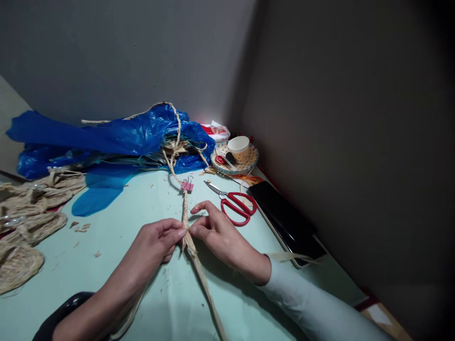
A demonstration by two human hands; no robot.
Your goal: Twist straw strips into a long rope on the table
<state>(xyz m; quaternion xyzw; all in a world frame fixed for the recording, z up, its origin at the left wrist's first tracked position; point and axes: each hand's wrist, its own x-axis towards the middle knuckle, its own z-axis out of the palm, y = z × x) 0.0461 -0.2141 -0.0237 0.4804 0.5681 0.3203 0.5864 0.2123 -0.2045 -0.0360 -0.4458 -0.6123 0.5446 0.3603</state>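
Note:
A pale braid of dried plant fibre (185, 208) runs down the middle of the table, pinned near its upper part by a pink binder clip (187, 186). My left hand (159, 239) pinches the braid from the left, thumb and fingers closed at its lower end. From the right, my right hand (216, 232) closes thumb and a finger on the same spot, with its index finger raised and curved. Below both hands a long loose strand (206, 286) trails toward the near edge. Red-handled scissors (236, 206) lie just beyond my right hand, blades pointing left.
A blue plastic bag (142, 135) with dried fibre lies at the back. Woven fibre slippers (21, 255) sit at the left. A round tray (250, 163) holds a paper cup (239, 149). A black phone-like device (280, 213) lies right, beside the wall (337, 142).

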